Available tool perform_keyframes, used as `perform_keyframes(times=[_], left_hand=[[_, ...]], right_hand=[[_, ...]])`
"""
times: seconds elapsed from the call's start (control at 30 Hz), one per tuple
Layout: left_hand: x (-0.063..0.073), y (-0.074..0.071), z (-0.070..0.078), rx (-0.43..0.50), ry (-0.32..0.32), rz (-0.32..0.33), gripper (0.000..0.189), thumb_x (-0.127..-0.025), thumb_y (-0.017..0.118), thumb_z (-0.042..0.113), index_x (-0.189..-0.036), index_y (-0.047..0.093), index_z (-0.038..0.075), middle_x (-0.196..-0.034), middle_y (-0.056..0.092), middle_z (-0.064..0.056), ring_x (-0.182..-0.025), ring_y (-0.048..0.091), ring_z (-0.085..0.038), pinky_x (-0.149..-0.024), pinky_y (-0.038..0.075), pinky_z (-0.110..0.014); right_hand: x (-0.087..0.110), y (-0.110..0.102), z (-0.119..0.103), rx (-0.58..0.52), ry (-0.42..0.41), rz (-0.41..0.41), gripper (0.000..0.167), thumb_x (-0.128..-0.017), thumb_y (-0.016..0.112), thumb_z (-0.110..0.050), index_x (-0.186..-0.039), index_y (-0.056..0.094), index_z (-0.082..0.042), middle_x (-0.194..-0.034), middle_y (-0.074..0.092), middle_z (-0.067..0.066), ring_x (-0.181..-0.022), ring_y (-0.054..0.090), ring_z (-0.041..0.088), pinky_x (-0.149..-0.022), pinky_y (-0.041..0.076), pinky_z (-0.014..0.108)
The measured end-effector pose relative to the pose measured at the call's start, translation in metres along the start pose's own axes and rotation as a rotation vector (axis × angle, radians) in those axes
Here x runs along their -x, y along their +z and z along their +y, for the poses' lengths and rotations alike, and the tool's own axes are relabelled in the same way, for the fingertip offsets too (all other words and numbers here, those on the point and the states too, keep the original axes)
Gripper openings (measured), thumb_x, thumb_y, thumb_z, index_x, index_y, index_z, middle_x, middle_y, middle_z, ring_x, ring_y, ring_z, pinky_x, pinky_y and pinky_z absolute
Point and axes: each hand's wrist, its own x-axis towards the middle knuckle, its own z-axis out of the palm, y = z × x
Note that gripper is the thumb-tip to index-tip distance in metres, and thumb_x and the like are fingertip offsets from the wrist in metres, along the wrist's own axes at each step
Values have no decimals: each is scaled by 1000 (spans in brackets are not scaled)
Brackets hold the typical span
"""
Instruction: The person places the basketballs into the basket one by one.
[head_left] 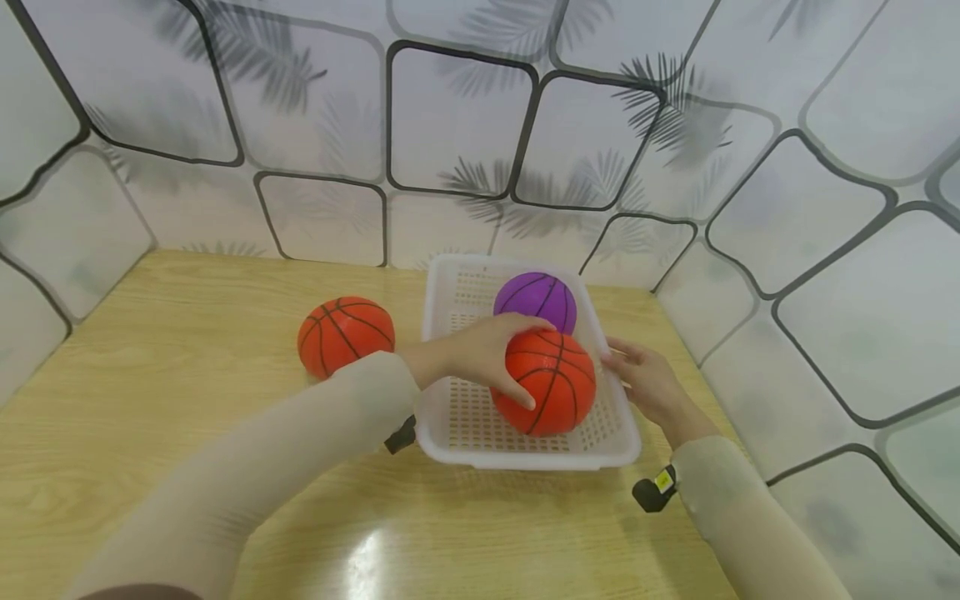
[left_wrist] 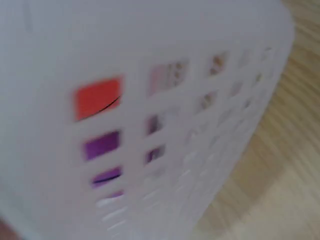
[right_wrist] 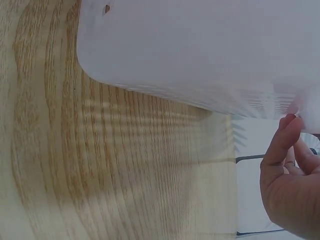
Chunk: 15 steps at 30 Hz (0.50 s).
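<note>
In the head view, my left hand (head_left: 491,350) reaches over a white plastic basket (head_left: 630,446) and grips an orange-red toy basketball (head_left: 558,387), thumb on the near side and fingers over the top. The ball is inside the basket, in front of a purple toy basketball (head_left: 536,298). At the basket's right side, my right hand (head_left: 645,379) holds the rim. The right wrist view shows that hand (right_wrist: 292,175) with bent fingers at the basket wall (right_wrist: 200,45). Through the holes of the basket wall (left_wrist: 135,100), the left wrist view shows red and purple patches.
A second orange-red toy basketball (head_left: 347,333) lies on the wooden table (head_left: 187,350), left of the basket and partly behind my left forearm. Patterned walls (head_left: 457,125) enclose the table at the back and both sides, the right one close to my right arm.
</note>
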Motion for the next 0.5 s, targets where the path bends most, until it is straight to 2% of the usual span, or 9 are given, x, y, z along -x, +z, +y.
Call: perform_keyframes(times=[0.2,0.3,0.5], left_hand=[[2,14,-1,-6,-5,-62,98,-59,89,46,-141,42,20,-132,49,1,-120,45,-13,-96,44,-31],[3,18,-2,-1,-2,-68,96,-59,89,45,-140,43,21,-132,48,0,-120,44,-13,-95,44,-32],[4,22,-5,-16,-15,-67,96,-60,88,46,-141,43,21,-132,49,0,-120,44,-15,-95,44,-34]], right_hand=[[0,0,0,-8,-3,-2,55,-100,51,-19,-147,30,0,-143,37,28,-101,58,8,-91,49,37],[0,1,0,-7,-7,-3,55,-100,51,-19,-147,30,0,-143,37,28,-101,58,9,-91,49,37],[0,1,1,-15,-10,-4,55,-100,51,-18,-147,30,1,-143,36,28,-117,52,26,-88,51,33]])
